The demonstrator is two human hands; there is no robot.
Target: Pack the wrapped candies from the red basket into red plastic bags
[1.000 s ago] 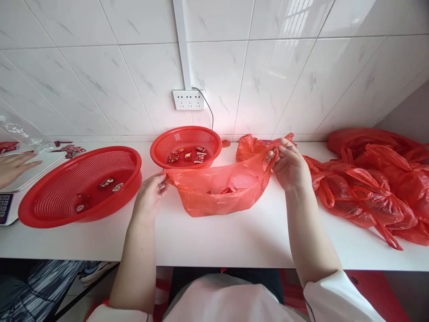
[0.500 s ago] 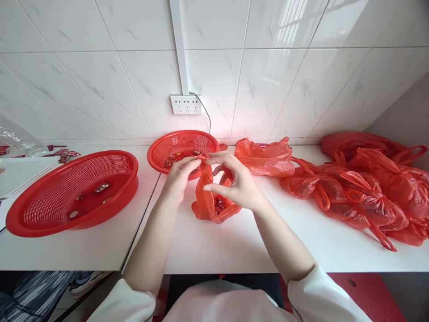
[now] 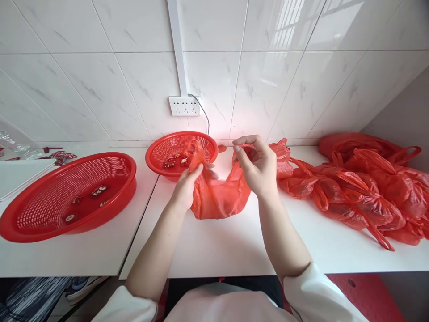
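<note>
The left hand (image 3: 184, 190) is clenched on one gathered side of a red bag (image 3: 221, 203) between the hands; the right hand (image 3: 263, 167) curls loosely by its other side, its hold unclear. Beyond the left hand stands a small basket (image 3: 157, 154), farther left a larger basket (image 3: 53, 197); right of both hands, heaped bags (image 3: 363, 197) cover the desk (image 3: 217, 255).

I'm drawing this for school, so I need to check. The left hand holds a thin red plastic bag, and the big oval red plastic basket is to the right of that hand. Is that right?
Not quite: the big oval red plastic basket is to the left of the left hand, as the head view shows. That hand does hold the thin red plastic bag.
</note>
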